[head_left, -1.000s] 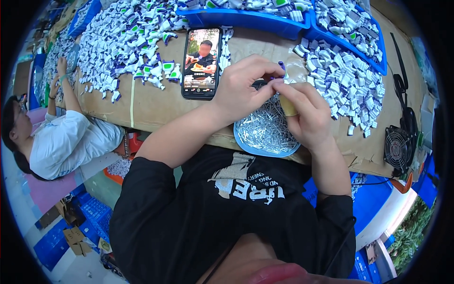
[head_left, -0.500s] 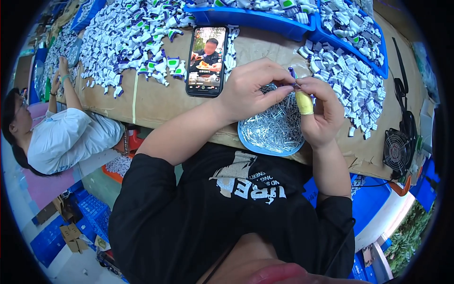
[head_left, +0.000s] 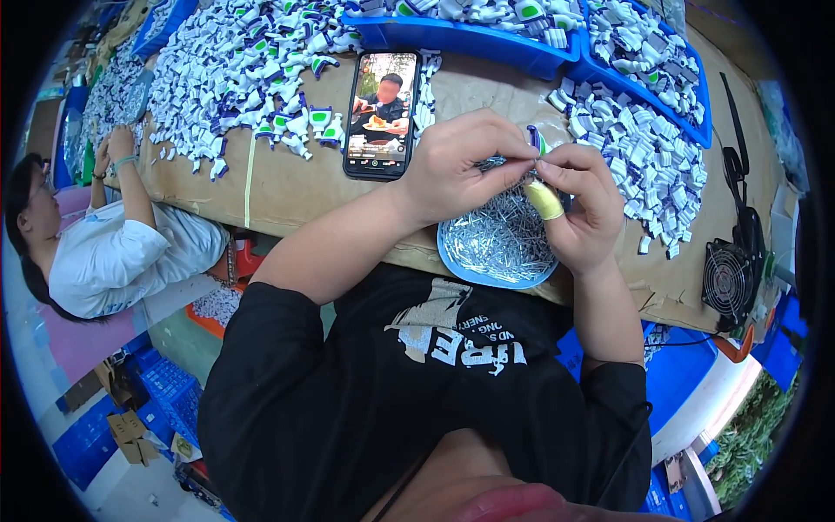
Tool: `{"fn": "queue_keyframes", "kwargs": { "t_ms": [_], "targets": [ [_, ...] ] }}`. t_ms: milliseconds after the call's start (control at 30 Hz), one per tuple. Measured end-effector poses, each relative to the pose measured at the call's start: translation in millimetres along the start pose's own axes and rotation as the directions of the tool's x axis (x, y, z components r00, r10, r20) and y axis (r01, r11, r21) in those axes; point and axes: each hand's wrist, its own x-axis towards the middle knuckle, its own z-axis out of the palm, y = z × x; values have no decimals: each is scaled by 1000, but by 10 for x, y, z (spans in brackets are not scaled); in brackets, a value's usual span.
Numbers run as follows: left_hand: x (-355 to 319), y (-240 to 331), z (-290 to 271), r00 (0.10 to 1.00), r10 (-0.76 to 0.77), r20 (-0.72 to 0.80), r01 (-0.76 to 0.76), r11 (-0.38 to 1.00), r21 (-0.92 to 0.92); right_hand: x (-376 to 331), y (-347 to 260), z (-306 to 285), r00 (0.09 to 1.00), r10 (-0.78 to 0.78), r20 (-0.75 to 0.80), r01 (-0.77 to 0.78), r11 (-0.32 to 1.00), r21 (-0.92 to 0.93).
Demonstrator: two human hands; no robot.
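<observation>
My left hand (head_left: pixel 465 165) and my right hand (head_left: pixel 587 204) meet over a light-blue bowl (head_left: pixel 511 284), their fingertips pinched together. Between them is a small plastic part (head_left: pixel 534 137) in white, purple and green, its lower end hidden by the fingers. Whether a pin is also in the pinch is too small to tell. A yellow finger cover (head_left: pixel 544 199) wraps one digit of the right hand. Many thin metal pins (head_left: pixel 491 239) fill the bowl, which sits at the near edge of the table.
Left of my hands lies a phone (head_left: pixel 381 113) playing a video. Heaped plastic parts (head_left: pixel 235 74) cover the left; white and purple pieces (head_left: pixel 648 161) pile up right. Blue trays (head_left: pixel 487 45) line the back. A small fan (head_left: pixel 729 278) stands far right; another person (head_left: pixel 130 235) works at left.
The right hand has tilted and shifted slightly left, swinging its yellow-covered digit over the bowl. More of the plastic part shows above the fingertips. The left hand has barely moved.
</observation>
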Motion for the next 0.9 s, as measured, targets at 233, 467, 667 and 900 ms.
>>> {"fn": "queue_keyframes", "kwargs": {
  "t_ms": [233, 467, 667, 900],
  "targets": [
    [-12, -12, -13, 988, 152, 34, -152, 988, -20, -18, -39, -20, 940, 262, 219, -338, 803, 491],
    [52, -8, -97, 960, 251, 123, -254, 967, 11, -25, -58, -106, 835, 332, 439, -520, 739, 429],
    [110, -22, -210, 999, -22, -37, 29, 977, 212, -43, 2, -106, 888, 405, 216, -451, 860, 240],
    [130, -274, -628, 935, -354, -24, 206, 486, 849, 123, 142, -255, 865, 385, -322, -304, 912, 274]
  ]
}}
